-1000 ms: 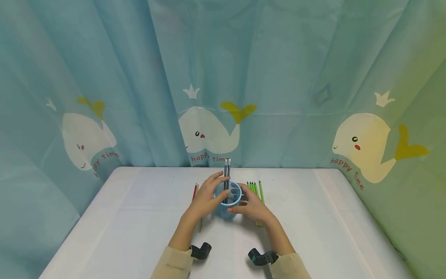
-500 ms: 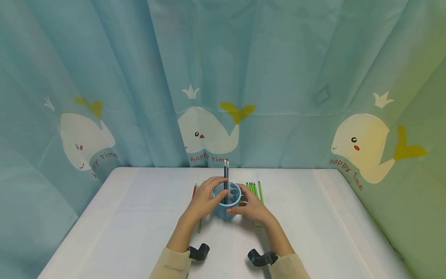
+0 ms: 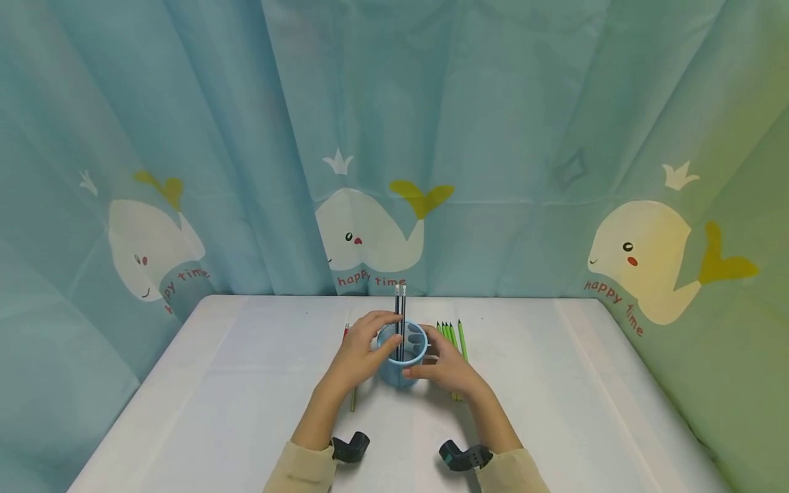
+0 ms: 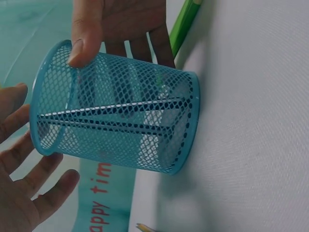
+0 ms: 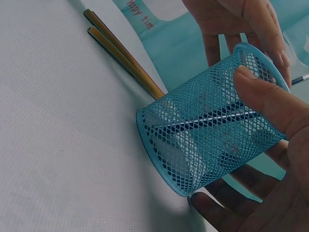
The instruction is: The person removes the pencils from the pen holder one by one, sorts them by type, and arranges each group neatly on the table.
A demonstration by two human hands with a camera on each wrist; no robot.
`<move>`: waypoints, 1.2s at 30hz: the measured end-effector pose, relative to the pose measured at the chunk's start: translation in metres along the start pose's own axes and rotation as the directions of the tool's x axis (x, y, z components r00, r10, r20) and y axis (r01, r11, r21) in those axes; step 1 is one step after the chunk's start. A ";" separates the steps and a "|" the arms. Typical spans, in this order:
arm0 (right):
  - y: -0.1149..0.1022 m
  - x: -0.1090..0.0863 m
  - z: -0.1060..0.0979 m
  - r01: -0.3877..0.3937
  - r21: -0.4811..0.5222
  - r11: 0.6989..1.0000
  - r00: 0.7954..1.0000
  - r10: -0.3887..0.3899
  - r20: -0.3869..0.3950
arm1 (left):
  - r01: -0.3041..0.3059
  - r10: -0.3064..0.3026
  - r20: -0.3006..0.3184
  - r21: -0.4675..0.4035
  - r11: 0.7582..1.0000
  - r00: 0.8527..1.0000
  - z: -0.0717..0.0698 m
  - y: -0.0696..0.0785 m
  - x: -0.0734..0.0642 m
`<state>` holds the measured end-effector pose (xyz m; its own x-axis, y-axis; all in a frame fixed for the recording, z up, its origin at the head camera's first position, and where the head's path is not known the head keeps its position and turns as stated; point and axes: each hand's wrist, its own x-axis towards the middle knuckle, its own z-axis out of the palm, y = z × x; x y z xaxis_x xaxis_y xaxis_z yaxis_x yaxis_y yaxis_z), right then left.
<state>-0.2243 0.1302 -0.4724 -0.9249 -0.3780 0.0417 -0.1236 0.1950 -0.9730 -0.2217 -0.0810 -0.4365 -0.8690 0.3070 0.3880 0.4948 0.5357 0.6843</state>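
A light-blue mesh pencil cup (image 3: 401, 373) stands upright on the white table. My right hand (image 3: 453, 366) grips it from the right, thumb on the near side and fingers curled behind. Dark pencils (image 3: 403, 300) stand in the cup with their pale ends up. Through the mesh in the left wrist view, their lower ends spread apart at the base. Over the left rim reaches my left hand (image 3: 357, 350), thumb and index finger close together on the pencils. The other fingers spread loosely beside the cup in the left wrist view; the exact contact is partly hidden.
Several green pencils (image 3: 462, 342) lie to the cup's right, partly under my right hand. Left of the cup lie pencils (image 3: 353, 399), mostly covered by my left hand; one has a red end. A whale-print curtain (image 3: 505, 246) hangs behind the table.
The dark pencils have dropped slightly and shifted against each other. A raised finger of my left hand has come down beside the others. The cup and right hand have stayed in place.
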 end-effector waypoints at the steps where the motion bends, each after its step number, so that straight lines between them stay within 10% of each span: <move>1: 0.000 0.000 0.000 0.000 0.000 1.000 1.000 0.000 -0.001 | 0.000 0.000 -0.003 0.000 1.000 1.000 -0.001 0.001 0.000; 36: -0.002 0.000 0.001 -0.006 -0.003 1.000 1.000 0.006 -0.013 | -0.076 0.076 -0.086 0.002 0.997 0.993 -0.028 0.020 -0.007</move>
<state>-0.2238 0.1293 -0.4711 -0.9301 -0.3652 0.0386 -0.1189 0.2000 -0.9725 -0.2058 -0.0949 -0.4081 -0.8259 0.2777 0.4908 0.5594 0.5126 0.6514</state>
